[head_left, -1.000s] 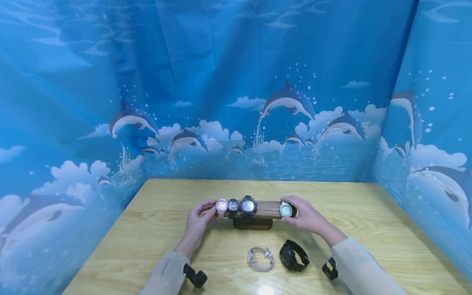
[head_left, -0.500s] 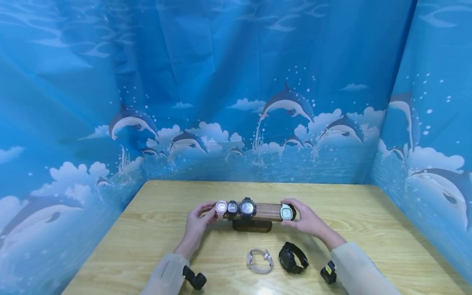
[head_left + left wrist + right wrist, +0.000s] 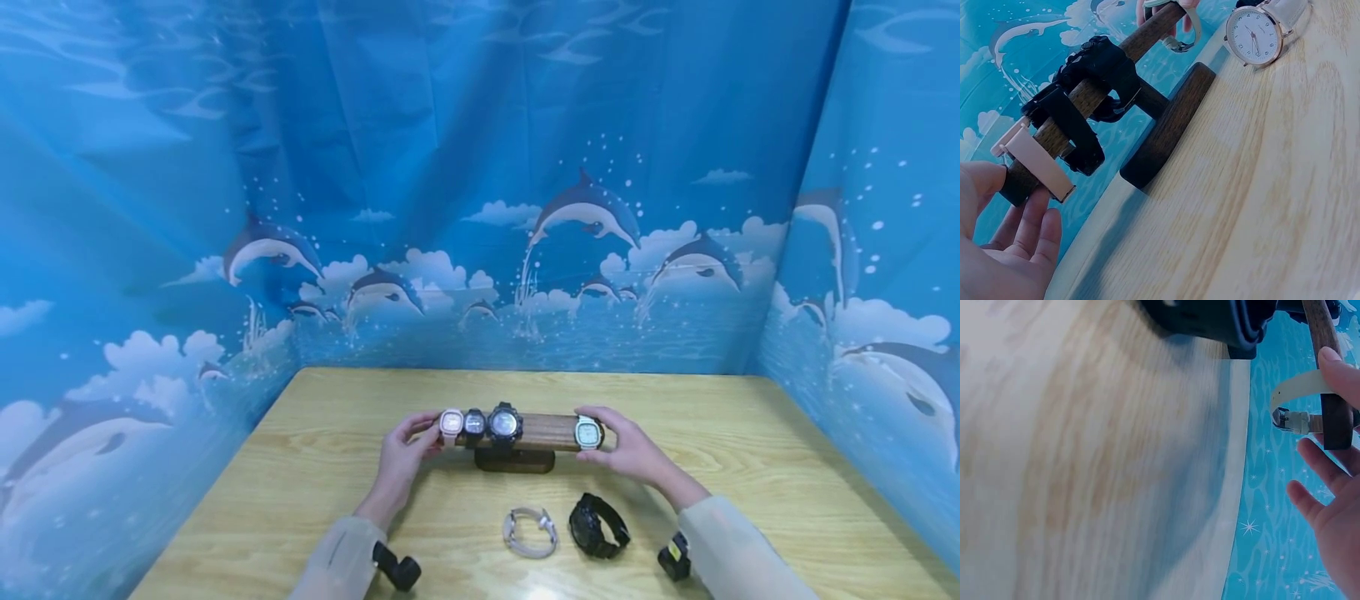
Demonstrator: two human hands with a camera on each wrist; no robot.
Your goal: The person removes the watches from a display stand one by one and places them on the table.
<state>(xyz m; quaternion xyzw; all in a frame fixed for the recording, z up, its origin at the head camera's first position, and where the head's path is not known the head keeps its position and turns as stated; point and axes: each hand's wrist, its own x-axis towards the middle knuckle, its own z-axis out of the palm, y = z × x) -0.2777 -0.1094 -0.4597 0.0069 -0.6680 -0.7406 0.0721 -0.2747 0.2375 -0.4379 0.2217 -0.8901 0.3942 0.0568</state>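
A dark wooden watch stand carries a pink watch, a small black watch and a larger black watch toward its left. My left hand grips the bar's left end, thumb and fingers beside the pink strap. Around the right end sits a pale green watch, which my right hand pinches, thumb on top and fingers below. In the right wrist view its light strap hangs in a loose loop under the bar, its buckle visible.
On the table in front of the stand lie a watch with a whitish strap and a bulky black watch. A blue dolphin-print curtain rises behind the table's back edge and at both sides.
My right hand has slid the pale green watch slightly rightward toward the bar's end. The left hand keeps its hold, and the other watches stay where they were.
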